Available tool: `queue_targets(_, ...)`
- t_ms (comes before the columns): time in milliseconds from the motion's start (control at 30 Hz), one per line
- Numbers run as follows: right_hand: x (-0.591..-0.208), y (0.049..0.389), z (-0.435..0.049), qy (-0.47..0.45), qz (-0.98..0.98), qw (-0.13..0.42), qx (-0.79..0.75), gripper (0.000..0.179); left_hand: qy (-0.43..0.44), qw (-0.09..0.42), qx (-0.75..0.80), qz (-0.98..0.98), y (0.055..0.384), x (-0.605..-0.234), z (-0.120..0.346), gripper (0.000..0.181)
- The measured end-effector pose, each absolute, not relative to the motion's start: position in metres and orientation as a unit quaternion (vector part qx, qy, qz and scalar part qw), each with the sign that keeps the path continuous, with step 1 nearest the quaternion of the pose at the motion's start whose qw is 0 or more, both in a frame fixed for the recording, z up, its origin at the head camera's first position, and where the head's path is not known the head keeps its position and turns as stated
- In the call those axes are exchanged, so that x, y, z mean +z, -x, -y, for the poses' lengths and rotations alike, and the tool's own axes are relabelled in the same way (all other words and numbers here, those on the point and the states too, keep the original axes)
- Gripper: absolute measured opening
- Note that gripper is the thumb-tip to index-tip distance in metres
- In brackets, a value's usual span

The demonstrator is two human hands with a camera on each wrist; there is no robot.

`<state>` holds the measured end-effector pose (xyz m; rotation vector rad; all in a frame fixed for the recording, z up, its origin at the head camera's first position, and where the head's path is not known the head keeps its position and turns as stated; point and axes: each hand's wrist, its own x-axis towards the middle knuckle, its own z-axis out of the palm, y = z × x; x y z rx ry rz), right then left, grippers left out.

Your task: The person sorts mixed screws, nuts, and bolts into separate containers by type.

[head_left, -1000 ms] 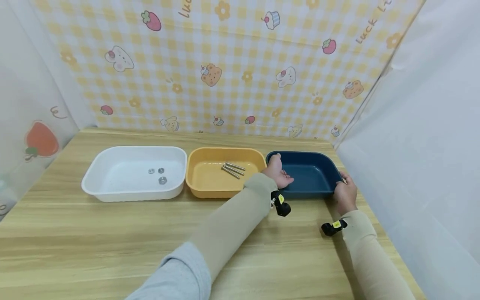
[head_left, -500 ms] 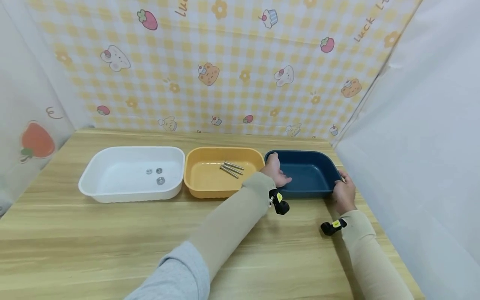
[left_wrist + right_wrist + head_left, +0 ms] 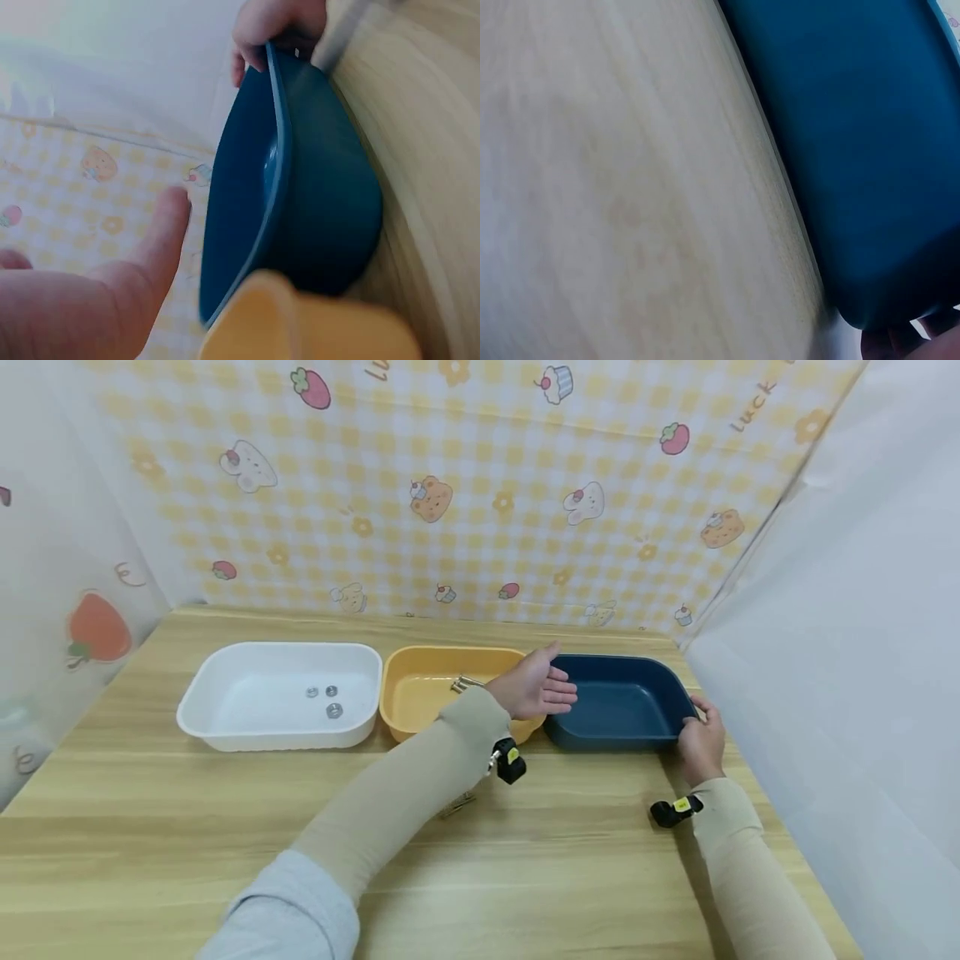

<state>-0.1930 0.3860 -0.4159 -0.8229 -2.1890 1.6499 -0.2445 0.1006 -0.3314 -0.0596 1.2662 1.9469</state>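
Note:
My left hand point(image 3: 534, 685) hovers above the right end of the yellow tray point(image 3: 415, 697), fingers straight and holding nothing. Its fingertips overlap the left end of the dark blue tray point(image 3: 611, 742) in the head view. My right hand point(image 3: 702, 742) grips the right end of that blue tray, and the left wrist view shows its fingers point(image 3: 259, 56) over the rim. Several bolts point(image 3: 467, 682) lie inside the yellow tray, partly hidden by my left hand and sleeve. The blue tray's visible floor is bare.
A white tray point(image 3: 255, 693) with three nuts point(image 3: 333, 710) stands left of the yellow one. Small metal pieces point(image 3: 457, 804) lie on the wooden table point(image 3: 562, 868), partly behind my left forearm. A checked cloth point(image 3: 390, 552) hangs behind, and a white sheet point(image 3: 840, 652) borders the right side.
My left hand has let go of the blue tray's left end and moved left over the yellow tray, fingers straightened. My right hand keeps its grip. The head view has shifted slightly.

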Motion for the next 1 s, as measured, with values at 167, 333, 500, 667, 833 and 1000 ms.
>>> queue_targets(167,-0.415,0.192,-0.388,0.289,0.757,0.139,0.569,0.05,-0.09,0.382,0.672,-0.628,0.234,-0.325,-0.073,0.063)
queue_targets(333,-0.416,0.192,-0.388,0.288,0.755,0.133,0.573,0.05,-0.17,0.325,0.561,-0.742,0.219,-0.328,-0.044,0.043)
queue_targets(500,-0.417,0.193,-0.388,0.283,0.759,0.131,0.572,0.05,-0.222,0.268,0.417,-0.84,0.201,-0.337,-0.016,0.03)
queue_targets(667,-0.417,0.192,-0.388,0.282,0.761,0.128,0.57,0.051,-0.294,0.245,0.325,-0.865,0.185,-0.353,0.005,0.019)
queue_targets(833,-0.416,0.193,-0.388,0.279,0.758,0.128,0.575,0.051,-0.362,0.226,0.268,-0.864,0.175,-0.369,0.018,0.01)
queue_targets(1000,-0.415,0.192,-0.388,0.276,0.755,0.129,0.58,0.051,-0.425,0.152,0.226,-0.864,0.17,-0.383,0.023,0.005)
